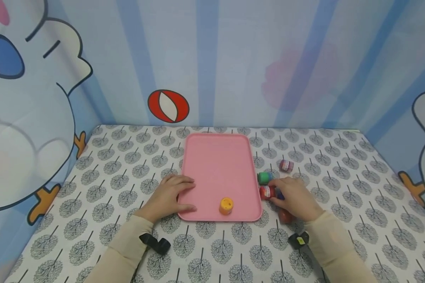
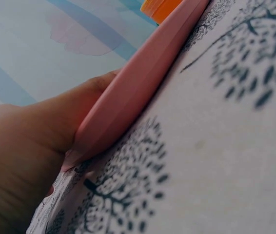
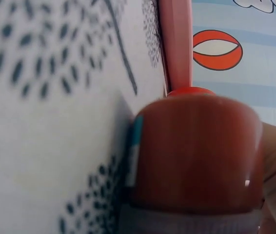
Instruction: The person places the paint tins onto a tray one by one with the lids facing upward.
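Observation:
My left hand point(image 1: 168, 196) rests on the left rim of a pink tray point(image 1: 216, 157), its thumb and fingers reaching over the edge. In the left wrist view, the left thumb point(image 2: 35, 131) lies against the tray's side. An orange-lidded paint jar point(image 1: 226, 206) stands in the tray near its front edge. Beside the tray's right rim, my right hand point(image 1: 297, 198) pinches a red paint jar point(image 1: 266, 192) lying on its side. A dark blue jar point(image 1: 279, 194) shows partly beneath that hand. A brownish-red jar point(image 3: 199, 156) is close to the right wrist camera, hiding the fingertips there.
A green jar point(image 1: 264, 178) lies just beyond the red one, and a purplish jar point(image 1: 286, 166) lies farther back. The patterned tablecloth point(image 1: 127, 157) runs back to a printed curtain point(image 1: 230, 59).

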Tool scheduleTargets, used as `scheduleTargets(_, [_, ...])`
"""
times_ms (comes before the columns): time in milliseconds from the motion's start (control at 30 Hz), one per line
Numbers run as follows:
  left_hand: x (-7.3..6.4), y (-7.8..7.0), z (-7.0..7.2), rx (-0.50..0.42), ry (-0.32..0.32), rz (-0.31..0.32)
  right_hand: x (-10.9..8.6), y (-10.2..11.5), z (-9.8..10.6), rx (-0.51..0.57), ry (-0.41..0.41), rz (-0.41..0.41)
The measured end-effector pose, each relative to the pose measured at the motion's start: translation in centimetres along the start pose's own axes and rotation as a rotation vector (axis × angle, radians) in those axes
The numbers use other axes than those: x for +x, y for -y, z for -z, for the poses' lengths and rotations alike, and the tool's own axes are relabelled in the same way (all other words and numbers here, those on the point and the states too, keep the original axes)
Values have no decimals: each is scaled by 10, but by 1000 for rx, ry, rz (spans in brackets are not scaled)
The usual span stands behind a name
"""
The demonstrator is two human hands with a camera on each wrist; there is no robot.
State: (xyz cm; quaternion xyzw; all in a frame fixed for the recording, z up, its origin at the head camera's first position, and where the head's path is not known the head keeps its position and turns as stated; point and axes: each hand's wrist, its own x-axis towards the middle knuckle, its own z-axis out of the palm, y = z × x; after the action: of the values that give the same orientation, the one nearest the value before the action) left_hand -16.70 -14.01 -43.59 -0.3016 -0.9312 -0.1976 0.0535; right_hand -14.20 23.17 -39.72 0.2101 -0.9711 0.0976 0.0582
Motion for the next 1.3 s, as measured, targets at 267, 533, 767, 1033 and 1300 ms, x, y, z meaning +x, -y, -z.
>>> scheduleTargets(267, [-1,-2,1,-13,13,13,0,-2,-3,-5,1,7])
scheduleTargets(533, [1,-1,0,4,24,10,-1,-1,1,2,-6,19])
scheduleTargets(767, [1,0,0,2,26,12,-1,0,4,14,-23,30])
scheduleTargets(1033, [2,0,1,-1,32,16,0,2,6,6,-77,69])
scheduleTargets(1300, [0,-1,2,-10,22,18,3,8,13,-31,-94,100])
